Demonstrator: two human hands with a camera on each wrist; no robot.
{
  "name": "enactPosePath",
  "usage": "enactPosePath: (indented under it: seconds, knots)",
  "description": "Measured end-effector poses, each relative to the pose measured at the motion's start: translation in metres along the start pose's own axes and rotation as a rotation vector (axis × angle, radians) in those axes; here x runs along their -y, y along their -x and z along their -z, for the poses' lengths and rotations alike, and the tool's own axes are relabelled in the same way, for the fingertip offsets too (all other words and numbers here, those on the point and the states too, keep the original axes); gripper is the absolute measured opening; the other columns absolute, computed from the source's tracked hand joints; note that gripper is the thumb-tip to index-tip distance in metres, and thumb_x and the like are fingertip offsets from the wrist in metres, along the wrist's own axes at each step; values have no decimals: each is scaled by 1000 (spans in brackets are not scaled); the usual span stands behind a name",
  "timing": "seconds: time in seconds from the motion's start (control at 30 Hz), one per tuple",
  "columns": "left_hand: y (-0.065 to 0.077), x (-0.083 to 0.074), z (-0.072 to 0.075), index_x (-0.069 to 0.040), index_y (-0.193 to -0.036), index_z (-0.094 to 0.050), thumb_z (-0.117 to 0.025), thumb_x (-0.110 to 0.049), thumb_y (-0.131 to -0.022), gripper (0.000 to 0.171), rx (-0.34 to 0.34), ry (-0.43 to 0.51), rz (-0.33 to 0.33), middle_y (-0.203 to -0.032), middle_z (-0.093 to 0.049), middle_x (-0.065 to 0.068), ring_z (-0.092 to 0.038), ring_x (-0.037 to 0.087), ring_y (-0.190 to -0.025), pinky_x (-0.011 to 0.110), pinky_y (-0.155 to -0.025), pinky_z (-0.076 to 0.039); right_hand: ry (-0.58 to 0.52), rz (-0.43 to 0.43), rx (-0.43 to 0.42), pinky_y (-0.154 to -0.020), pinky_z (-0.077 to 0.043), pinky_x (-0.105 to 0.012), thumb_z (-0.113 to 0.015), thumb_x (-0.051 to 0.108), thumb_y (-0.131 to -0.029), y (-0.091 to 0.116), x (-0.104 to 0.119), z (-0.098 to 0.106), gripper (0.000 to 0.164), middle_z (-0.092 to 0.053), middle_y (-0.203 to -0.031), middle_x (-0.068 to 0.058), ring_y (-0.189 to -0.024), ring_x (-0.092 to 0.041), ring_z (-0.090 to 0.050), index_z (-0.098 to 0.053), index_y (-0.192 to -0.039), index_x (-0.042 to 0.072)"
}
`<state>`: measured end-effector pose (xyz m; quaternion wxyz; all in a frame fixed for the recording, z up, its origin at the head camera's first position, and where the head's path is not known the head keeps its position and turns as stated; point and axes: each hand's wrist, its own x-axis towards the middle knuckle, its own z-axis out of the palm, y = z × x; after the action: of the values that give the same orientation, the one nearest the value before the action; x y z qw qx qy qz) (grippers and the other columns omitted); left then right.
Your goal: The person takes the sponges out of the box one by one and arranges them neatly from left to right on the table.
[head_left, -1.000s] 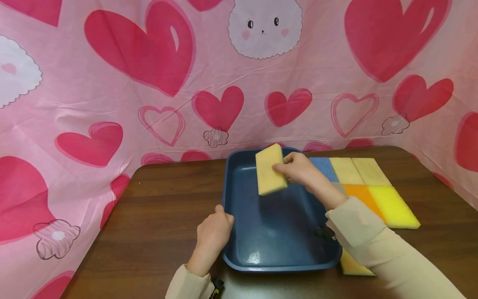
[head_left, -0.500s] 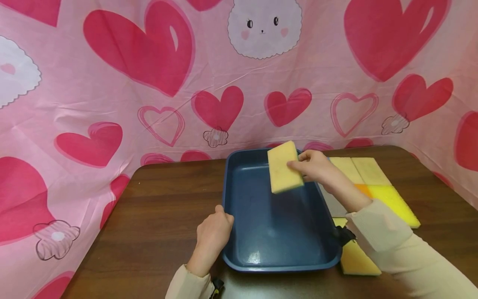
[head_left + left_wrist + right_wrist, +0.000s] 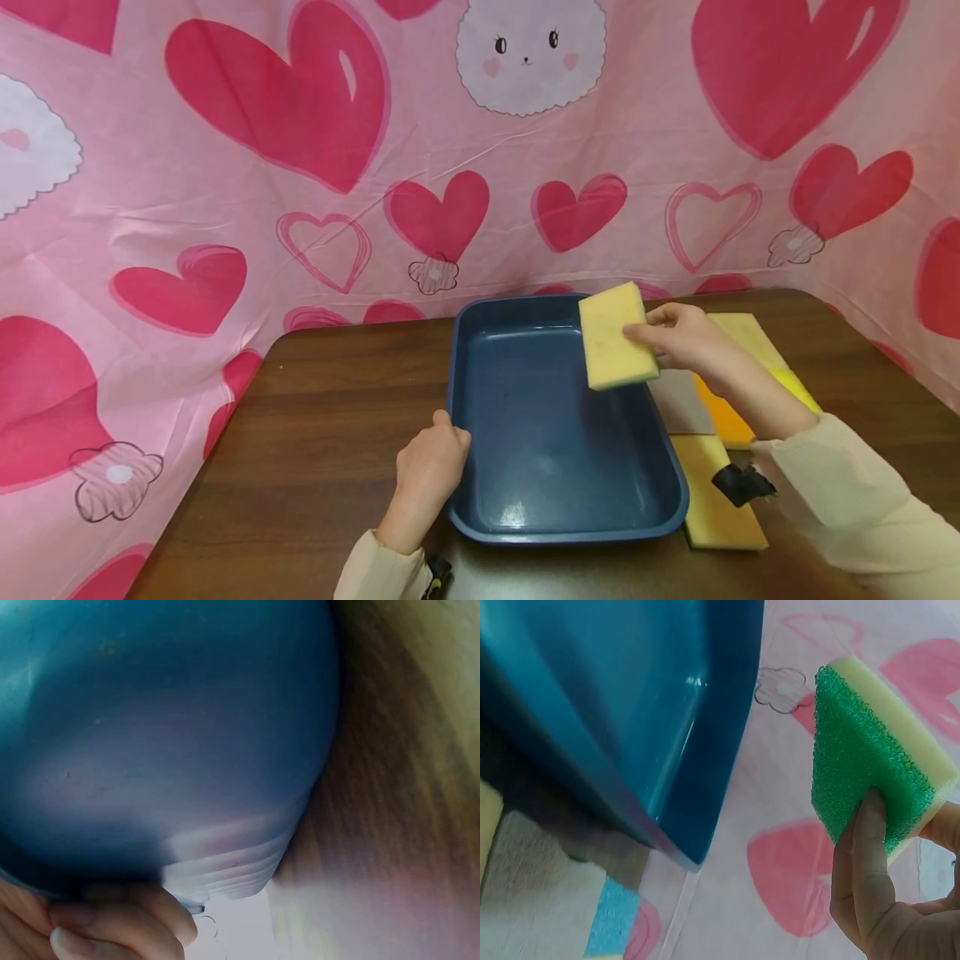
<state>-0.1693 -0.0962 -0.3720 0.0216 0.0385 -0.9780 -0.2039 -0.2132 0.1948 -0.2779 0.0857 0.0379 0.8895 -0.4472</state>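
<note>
My right hand [image 3: 686, 333] pinches a sponge [image 3: 617, 337] by its right edge, above the far right rim of a dark blue tray [image 3: 540, 450]. The yellow foam side of the sponge faces me in the head view. Its green scouring side [image 3: 862, 750] shows in the right wrist view, with fingers [image 3: 874, 840] pressed on it. At the tray's left rim, my left hand [image 3: 431, 462] holds on with curled fingers. Those curled fingers [image 3: 127, 919] sit against the tray wall [image 3: 172, 742] in the left wrist view; the thumb's grip is partly hidden.
Right of the tray lie several flat sponges: a grey one [image 3: 681, 404], an orange one [image 3: 723, 412], a bright yellow one [image 3: 795, 387], a pale yellow one [image 3: 742, 333] and another yellow one [image 3: 720, 517] near the front. A pink heart-patterned cloth [image 3: 487, 150] hangs behind the wooden table [image 3: 337, 400].
My right hand has carried the sponge to the right, from over the middle of the tray to its far right rim. The left hand and the tray stay put.
</note>
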Motion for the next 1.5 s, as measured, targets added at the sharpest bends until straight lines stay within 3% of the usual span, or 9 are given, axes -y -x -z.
enactPosePath:
  seconds: [0.2,0.47,0.63,0.8,1.1,1.3,1.5]
  knots:
    - [0,0,-1,-5,-82,-46,-42,-18,-85,15,7,4,9,-59,-54,13,-51,26,-52,41,-53,-40,21,6,-6,-84,-54,-38,-50,40,-93,5,-15,12,71,-50,-120,-27,-87,-16,-60,-33,-133,-16]
    - [0,1,-1,-4,-82,-45,-41,-17,-85,15,9,9,13,-58,-52,12,-50,25,-51,41,-53,-39,11,21,2,-76,-56,-32,-49,33,-95,16,-37,30,57,-57,-100,-9,-77,-6,-60,-39,-125,-14]
    - [-2,4,-5,-4,-82,-44,-40,-17,-85,14,-7,0,1,-56,-49,10,-46,23,-49,39,-51,-37,53,-9,3,-75,-56,-32,-47,34,-95,24,-49,39,60,-55,-105,-14,-79,-8,-59,-35,-127,-16]
    - [1,0,1,-5,-83,-45,-41,-18,-86,14,13,12,1,-56,-49,10,-46,23,-49,39,-51,-37,76,-28,1,-75,-56,-32,-47,36,-95,29,-60,44,62,-55,-104,-14,-81,-10,-57,-34,-126,-16]
    - [-1,1,-1,-5,-81,-45,-41,-17,-86,14,1,0,-3,-57,-52,12,-49,24,-50,40,-50,-38,72,-46,3,-69,-55,-26,-49,36,-95,37,-78,52,61,-59,-94,-2,-73,-3,-58,-35,-125,-16]
    - [-1,0,-1,-5,-81,-44,-42,-18,-84,14,7,5,12,-60,-55,14,-51,25,-52,41,-51,-39,114,-73,17,-66,-51,-23,-47,37,-95,44,-93,60,69,-61,-102,-13,-74,0,-58,-29,-128,-21]
    - [-1,0,-2,-5,-82,-44,-42,-18,-84,14,11,4,12,-60,-54,14,-50,25,-52,41,-51,-39,149,-110,38,-70,-52,-28,-44,42,-96,51,-106,66,75,-49,-120,-34,-89,-16,-63,-25,-131,-22]
